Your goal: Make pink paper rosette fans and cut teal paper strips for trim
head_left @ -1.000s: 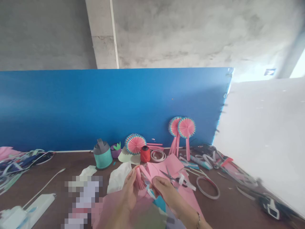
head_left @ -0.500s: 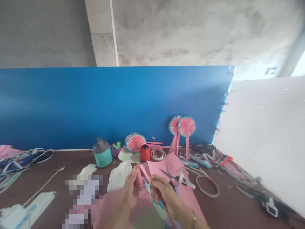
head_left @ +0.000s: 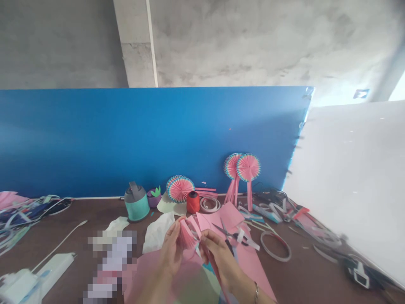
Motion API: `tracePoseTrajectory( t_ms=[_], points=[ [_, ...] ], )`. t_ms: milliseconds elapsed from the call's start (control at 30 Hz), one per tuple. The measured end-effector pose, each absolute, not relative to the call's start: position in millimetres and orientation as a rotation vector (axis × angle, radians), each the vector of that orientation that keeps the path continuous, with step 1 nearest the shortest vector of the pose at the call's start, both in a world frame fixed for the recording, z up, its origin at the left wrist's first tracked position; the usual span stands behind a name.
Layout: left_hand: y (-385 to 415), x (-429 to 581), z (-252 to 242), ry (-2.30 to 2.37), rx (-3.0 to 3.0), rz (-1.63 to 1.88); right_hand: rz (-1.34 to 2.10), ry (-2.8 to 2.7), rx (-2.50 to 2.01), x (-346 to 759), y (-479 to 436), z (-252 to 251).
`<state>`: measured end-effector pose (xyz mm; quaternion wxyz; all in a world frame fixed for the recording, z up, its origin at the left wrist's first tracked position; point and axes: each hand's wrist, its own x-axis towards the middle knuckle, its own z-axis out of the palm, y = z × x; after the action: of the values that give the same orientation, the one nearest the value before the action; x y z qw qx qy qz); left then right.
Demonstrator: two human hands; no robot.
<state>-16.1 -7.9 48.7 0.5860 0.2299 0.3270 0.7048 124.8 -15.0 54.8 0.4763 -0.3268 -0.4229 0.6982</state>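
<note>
Between my hands is a piece of pleated pink paper (head_left: 187, 237), its folds fanning slightly downward. My left hand (head_left: 171, 249) is closed on the left side of the pleats. With thumb and fingers, my right hand (head_left: 217, 253) pinches the right part of the same paper, and a long pink length trails below that palm. Under both hands lie pink sheets (head_left: 152, 274). Just right of my right hand are scissors (head_left: 225, 231) with dark handles, lying open on pink paper. A red spool of thread (head_left: 193, 202) stands behind the hands.
Finished-looking pink pleated fans (head_left: 248, 168) lean on the blue partition (head_left: 126, 139), another fan (head_left: 180, 188) behind the spool. A teal-and-grey container (head_left: 136, 202) and purple pot (head_left: 154, 198) stand left. Tape rolls (head_left: 276, 247), crumpled white paper (head_left: 158, 232), a power strip (head_left: 57, 274) and strip piles lie around.
The pleats between my hands have spread wider, with more folds showing. My right hand has shifted very slightly; my left hand keeps its hold.
</note>
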Motion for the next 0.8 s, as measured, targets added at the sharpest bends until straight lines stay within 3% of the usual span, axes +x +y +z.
tracePoseTrajectory(
  t_ms=[800],
  points=[
    [-6, -18, 49, 0.792, 0.643, 1.651, 1.799, -1.097, -0.923, 135, -13, 67]
  ],
)
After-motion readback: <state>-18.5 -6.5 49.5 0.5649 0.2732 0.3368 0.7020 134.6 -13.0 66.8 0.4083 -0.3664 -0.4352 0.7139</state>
